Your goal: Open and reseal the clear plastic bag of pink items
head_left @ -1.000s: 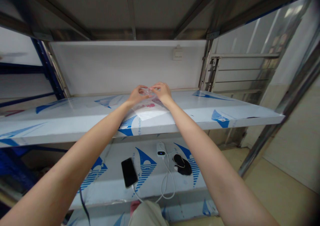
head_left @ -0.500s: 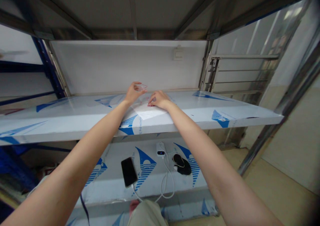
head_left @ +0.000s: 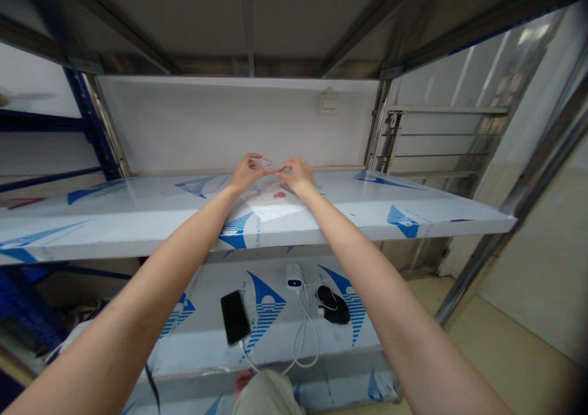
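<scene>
Above the upper shelf, my left hand (head_left: 245,171) is closed on a small clear plastic piece (head_left: 263,163) with thin pinkish edges; its exact kind is too small to tell. My right hand (head_left: 296,175) is pinched close beside it, fingertips almost meeting the left ones. Whatever sits in that pinch is too small to name. Beneath the hands, a little heap of red bits (head_left: 279,194) lies on a whitish, partly see-through sheet (head_left: 271,210) on the shelf.
The film-covered upper shelf (head_left: 367,222) spans the view. On the lower shelf lie a phone (head_left: 236,318), a white power bank (head_left: 294,275) with a cable, and a black object (head_left: 334,306). A metal panel (head_left: 275,23) hangs overhead; a wall (head_left: 206,127) stands behind.
My right hand has lifted from the red bits on the sheet up to the clear piece in my left hand. The red bits are now uncovered. My left hand stays nearly still.
</scene>
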The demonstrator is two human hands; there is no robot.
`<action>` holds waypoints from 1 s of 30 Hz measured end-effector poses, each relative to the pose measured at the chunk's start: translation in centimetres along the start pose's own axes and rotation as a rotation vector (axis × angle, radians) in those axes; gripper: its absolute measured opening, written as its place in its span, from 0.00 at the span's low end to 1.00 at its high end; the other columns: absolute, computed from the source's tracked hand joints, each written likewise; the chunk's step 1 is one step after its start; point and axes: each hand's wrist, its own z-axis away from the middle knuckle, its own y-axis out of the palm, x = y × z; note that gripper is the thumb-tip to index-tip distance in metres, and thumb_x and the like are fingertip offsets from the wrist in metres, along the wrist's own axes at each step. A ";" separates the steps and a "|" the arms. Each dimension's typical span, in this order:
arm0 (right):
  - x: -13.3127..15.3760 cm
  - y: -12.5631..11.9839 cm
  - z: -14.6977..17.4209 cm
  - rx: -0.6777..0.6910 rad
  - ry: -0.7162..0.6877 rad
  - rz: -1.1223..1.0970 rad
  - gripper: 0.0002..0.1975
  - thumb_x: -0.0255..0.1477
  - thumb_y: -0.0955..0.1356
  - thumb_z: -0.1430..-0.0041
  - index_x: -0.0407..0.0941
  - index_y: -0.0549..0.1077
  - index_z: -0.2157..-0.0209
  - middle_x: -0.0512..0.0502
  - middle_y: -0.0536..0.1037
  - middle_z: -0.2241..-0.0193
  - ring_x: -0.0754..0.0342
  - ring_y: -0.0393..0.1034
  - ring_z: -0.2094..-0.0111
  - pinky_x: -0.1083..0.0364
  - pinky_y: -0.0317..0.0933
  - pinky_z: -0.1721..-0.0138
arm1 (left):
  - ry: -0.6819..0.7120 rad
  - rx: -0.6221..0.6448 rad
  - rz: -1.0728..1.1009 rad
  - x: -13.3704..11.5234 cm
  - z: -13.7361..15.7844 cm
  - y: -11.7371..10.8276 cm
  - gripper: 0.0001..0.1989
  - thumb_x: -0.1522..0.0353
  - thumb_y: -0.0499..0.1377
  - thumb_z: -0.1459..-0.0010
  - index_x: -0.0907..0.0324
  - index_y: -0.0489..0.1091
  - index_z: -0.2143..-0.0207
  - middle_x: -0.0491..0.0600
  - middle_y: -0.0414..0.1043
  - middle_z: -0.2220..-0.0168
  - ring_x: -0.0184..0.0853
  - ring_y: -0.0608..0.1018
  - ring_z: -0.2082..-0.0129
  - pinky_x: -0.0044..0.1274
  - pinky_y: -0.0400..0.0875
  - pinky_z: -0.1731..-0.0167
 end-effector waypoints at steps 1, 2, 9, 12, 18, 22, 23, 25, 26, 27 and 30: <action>-0.1 -0.1 -0.2 -0.090 0.029 -0.026 0.05 0.31 0.70 0.42 0.47 0.80 0.66 0.44 0.76 0.58 0.47 0.65 0.52 0.49 0.58 0.50 | 0.013 0.022 -0.008 -0.1 0.1 0.2 0.26 0.65 0.70 0.61 0.58 0.66 0.58 0.46 0.69 0.69 0.33 0.72 0.65 0.28 0.65 0.60; -0.2 -0.1 -0.3 -0.160 0.047 -0.052 0.06 0.31 0.69 0.42 0.47 0.80 0.66 0.44 0.75 0.58 0.47 0.65 0.52 0.49 0.58 0.50 | 0.031 0.051 -0.013 -0.2 0.2 0.3 0.26 0.64 0.70 0.61 0.58 0.66 0.58 0.46 0.70 0.69 0.34 0.73 0.65 0.28 0.65 0.60; -0.6 0.5 -0.6 -0.138 -0.044 -0.133 0.07 0.29 0.68 0.40 0.48 0.80 0.66 0.46 0.76 0.58 0.48 0.66 0.53 0.51 0.57 0.49 | 0.054 0.121 -0.001 -0.6 0.5 1.1 0.27 0.65 0.70 0.62 0.59 0.67 0.57 0.47 0.70 0.69 0.34 0.73 0.64 0.28 0.65 0.59; -0.7 0.3 -0.6 -0.178 -0.046 -0.125 0.09 0.28 0.66 0.38 0.47 0.80 0.62 0.45 0.76 0.57 0.49 0.65 0.52 0.50 0.57 0.48 | 0.047 0.084 0.003 -0.6 0.3 0.9 0.27 0.65 0.70 0.61 0.59 0.67 0.57 0.46 0.71 0.70 0.34 0.73 0.65 0.28 0.65 0.58; -1.1 0.3 -0.4 -0.025 -0.003 -0.081 0.04 0.26 0.71 0.45 0.45 0.80 0.66 0.44 0.77 0.62 0.49 0.68 0.57 0.51 0.61 0.52 | 0.016 0.002 0.032 -1.0 0.1 0.2 0.24 0.68 0.69 0.60 0.59 0.67 0.59 0.46 0.70 0.69 0.33 0.73 0.65 0.28 0.66 0.58; -1.3 0.8 0.2 0.313 -0.099 -0.082 0.03 0.25 0.75 0.52 0.47 0.81 0.72 0.46 0.79 0.66 0.51 0.71 0.60 0.54 0.62 0.55 | -0.004 -0.015 0.044 -1.1 0.2 0.0 0.22 0.68 0.69 0.58 0.60 0.67 0.59 0.47 0.70 0.69 0.33 0.73 0.67 0.28 0.66 0.59; -1.4 0.9 0.3 0.352 -0.102 -0.083 0.04 0.25 0.76 0.53 0.47 0.81 0.72 0.47 0.79 0.67 0.52 0.71 0.61 0.54 0.63 0.56 | -0.004 -0.008 0.051 -1.0 0.2 -0.1 0.22 0.68 0.69 0.58 0.60 0.67 0.59 0.47 0.70 0.69 0.33 0.73 0.67 0.28 0.66 0.59; -1.6 1.0 0.4 0.379 -0.093 -0.066 0.04 0.26 0.76 0.53 0.48 0.81 0.71 0.47 0.80 0.66 0.52 0.72 0.60 0.55 0.63 0.56 | 0.002 0.003 0.061 -0.7 0.2 0.0 0.23 0.67 0.69 0.58 0.60 0.67 0.59 0.47 0.70 0.69 0.33 0.73 0.66 0.28 0.66 0.59; -1.7 1.0 0.5 0.379 -0.091 -0.054 0.04 0.27 0.76 0.53 0.48 0.81 0.72 0.47 0.80 0.65 0.51 0.72 0.59 0.55 0.63 0.56 | 0.005 0.007 0.063 -0.5 0.1 0.0 0.23 0.67 0.69 0.58 0.60 0.67 0.59 0.47 0.71 0.69 0.33 0.73 0.66 0.28 0.66 0.59; -1.8 1.0 0.5 0.380 -0.091 -0.046 0.04 0.27 0.76 0.53 0.48 0.81 0.72 0.47 0.80 0.65 0.51 0.71 0.59 0.55 0.63 0.56 | 0.009 0.008 0.062 -0.3 0.1 0.0 0.23 0.66 0.69 0.58 0.60 0.66 0.59 0.47 0.71 0.69 0.33 0.73 0.66 0.28 0.67 0.59; -1.7 1.1 0.4 0.380 -0.094 -0.063 0.04 0.27 0.76 0.54 0.48 0.81 0.73 0.46 0.80 0.65 0.51 0.71 0.59 0.54 0.63 0.56 | 0.022 0.021 0.055 0.2 -0.1 -0.1 0.23 0.65 0.68 0.58 0.59 0.66 0.58 0.47 0.71 0.68 0.32 0.73 0.66 0.28 0.66 0.60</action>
